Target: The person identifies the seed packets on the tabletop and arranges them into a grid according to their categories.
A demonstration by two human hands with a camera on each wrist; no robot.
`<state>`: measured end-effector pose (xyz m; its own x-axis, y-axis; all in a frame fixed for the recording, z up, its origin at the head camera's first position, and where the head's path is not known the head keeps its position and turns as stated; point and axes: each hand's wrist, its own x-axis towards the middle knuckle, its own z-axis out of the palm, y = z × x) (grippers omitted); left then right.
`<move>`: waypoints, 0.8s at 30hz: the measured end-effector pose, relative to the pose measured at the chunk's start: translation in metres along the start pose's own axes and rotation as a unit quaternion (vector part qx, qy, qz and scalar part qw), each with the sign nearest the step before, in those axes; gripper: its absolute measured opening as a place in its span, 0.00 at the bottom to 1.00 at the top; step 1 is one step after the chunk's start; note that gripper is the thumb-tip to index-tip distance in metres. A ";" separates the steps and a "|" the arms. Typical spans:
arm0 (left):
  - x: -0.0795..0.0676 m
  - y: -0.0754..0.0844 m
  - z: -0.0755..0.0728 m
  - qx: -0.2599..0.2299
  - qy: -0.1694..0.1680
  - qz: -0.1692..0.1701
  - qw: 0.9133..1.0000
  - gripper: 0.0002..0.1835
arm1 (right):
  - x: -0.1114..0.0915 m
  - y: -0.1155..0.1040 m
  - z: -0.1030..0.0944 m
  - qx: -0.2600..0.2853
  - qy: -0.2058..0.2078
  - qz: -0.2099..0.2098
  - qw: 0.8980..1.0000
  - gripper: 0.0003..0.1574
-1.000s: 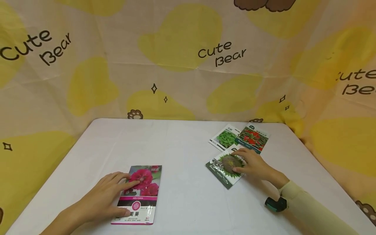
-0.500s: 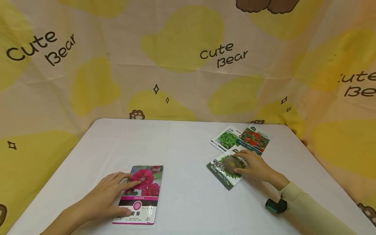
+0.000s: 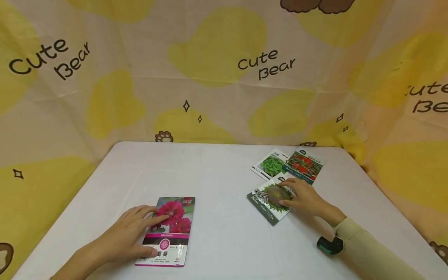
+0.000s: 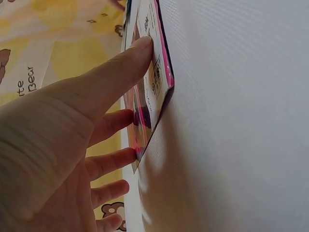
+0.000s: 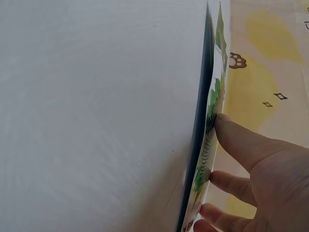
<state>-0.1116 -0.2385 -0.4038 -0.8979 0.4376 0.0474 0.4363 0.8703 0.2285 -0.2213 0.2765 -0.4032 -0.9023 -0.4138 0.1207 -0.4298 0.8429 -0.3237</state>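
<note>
My left hand [image 3: 122, 232] rests on a pink hollyhock seed packet [image 3: 175, 225] at the front left of the white table. Its thumb and index finger touch the packet's face, fingers fairly straight, as the left wrist view also shows. Over at the right, my right hand [image 3: 303, 196] lies on a seed packet with a large sunflower-like head [image 3: 271, 204]. In the right wrist view, the thumb [image 5: 244, 140] and fingertips touch that packet's front, and its edge stands slightly off the cloth. Neither hand is curled round a packet.
Behind the sunflower-like packet lie a green-leaf packet [image 3: 273, 164] and a red-flower packet [image 3: 303, 166], overlapping each other. A dark band or device [image 3: 329, 245] sits at the right wrist. A yellow patterned cloth [image 3: 217, 77] hangs behind the table [image 3: 220, 186].
The view has shifted very slightly. Both hands and all the packets keep their places on the table.
</note>
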 end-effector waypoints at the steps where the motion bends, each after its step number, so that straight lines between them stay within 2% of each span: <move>1: 0.000 0.000 0.000 0.000 0.000 0.000 1.000 0.47 | 0.000 0.000 0.000 0.001 0.001 0.000 1.000 0.37; 24: 0.003 -0.002 0.001 -0.001 0.002 0.006 1.000 0.47 | 0.001 -0.005 0.001 -0.013 0.002 -0.005 1.000 0.37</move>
<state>-0.1147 -0.2389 -0.4049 -0.8931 0.4467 0.0541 0.4465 0.8650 0.2289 -0.2202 0.2720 -0.4026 -0.8985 -0.4199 0.1281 -0.4387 0.8475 -0.2989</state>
